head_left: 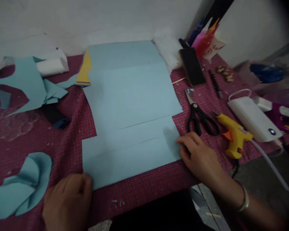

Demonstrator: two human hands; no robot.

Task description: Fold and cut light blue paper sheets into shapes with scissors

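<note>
A large light blue sheet [135, 96] with notched sides lies flat before me, with thin dark lines across its lower part. My left hand [67, 200] is closed at its lower left corner, the thumb against the edge; the undersides of the fingers are hidden. At the lower right edge my right hand [199, 157] has curled fingers, with index finger and thumb at the sheet's border. Black-handled scissors [197, 112] lie partly spread just beyond that hand. Right of them rests a yellow glue gun [234, 133].
Blue offcuts [31, 83] and a curled blue piece [21, 189] lie on the left of the red checked cloth [72, 115]. A phone [192, 66], a black pen [215, 84] and a white power bank [254, 118] are on the right. A wall stands behind.
</note>
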